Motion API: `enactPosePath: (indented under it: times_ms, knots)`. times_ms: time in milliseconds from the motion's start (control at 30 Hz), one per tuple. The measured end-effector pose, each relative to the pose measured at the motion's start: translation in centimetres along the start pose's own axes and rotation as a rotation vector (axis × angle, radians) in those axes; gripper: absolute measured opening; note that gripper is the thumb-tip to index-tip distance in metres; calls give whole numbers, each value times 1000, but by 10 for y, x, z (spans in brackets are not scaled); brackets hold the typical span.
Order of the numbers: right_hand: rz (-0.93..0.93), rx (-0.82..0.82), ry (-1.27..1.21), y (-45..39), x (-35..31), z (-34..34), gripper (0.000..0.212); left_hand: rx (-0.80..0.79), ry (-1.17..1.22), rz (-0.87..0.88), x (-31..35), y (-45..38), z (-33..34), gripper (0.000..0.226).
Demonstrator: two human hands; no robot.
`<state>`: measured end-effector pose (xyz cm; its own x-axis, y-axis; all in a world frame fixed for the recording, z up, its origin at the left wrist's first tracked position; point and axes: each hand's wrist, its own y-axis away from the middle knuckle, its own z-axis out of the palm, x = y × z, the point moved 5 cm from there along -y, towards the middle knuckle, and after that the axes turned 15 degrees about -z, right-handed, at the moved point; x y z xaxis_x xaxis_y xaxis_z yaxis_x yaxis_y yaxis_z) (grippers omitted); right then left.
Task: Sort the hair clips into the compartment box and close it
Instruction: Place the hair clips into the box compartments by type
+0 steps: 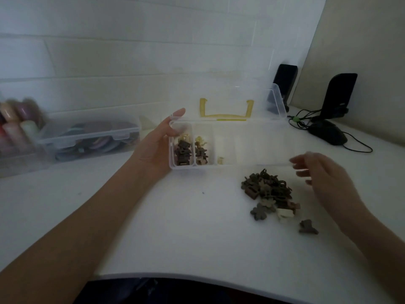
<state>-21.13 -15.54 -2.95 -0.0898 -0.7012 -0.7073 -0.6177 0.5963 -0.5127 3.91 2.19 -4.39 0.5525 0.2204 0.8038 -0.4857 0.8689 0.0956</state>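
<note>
A clear compartment box (252, 165) stands open on the white table, its lid (258, 102) with a yellow handle tilted up behind. The two leftmost compartments hold dark brown and pale hair clips (183, 152); a third holds one small pale clip (220, 160). My left hand (156, 145) grips the box's left end, thumb on the rim. A heap of brown, grey and cream hair clips (269, 191) lies in front of the box on the right. My right hand (324, 176) hovers blurred just right of the heap, fingers spread, holding nothing that I can see.
A closed clear box (92, 137) of round coloured items sits at the left, bottles (15, 128) beside it. Two black speakers (339, 95), a black mouse (328, 133) and cables lie at the back right. A stray grey clip (308, 227) lies near the right forearm.
</note>
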Motion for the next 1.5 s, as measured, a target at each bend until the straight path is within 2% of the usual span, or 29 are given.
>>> enactPosePath:
  times_ms: [133,233,267,433,567,867,1067,1267,1400,1500]
  knots:
    - [112,-131,24,26,-5,18,37,-12,19,18,1,2,2,42]
    - [105,-331,176,41,-8,32,74,-40,53,10,1,0,1,43]
    - [84,-390,249,42,-9,36,79,-44,58,6,1,0,1,45]
    - [-31,-436,360,25,-19,67,79,-13,59,10,1,-1,-3,48]
    - [-132,-449,252,21,-38,83,57,49,36,36,6,-3,-11,47]
    - [-364,-771,187,23,-52,108,57,102,30,50,8,-1,-12,57]
    - [-484,-653,25,11,-73,123,41,94,30,65,8,0,-9,46]
    - [-651,-783,45,5,-83,147,41,91,4,45,8,3,-3,37]
    - [-730,-885,168,11,-83,150,41,65,29,26,3,-1,-6,48]
    - [-767,-892,185,14,-87,148,45,64,46,28,1,-2,-7,52]
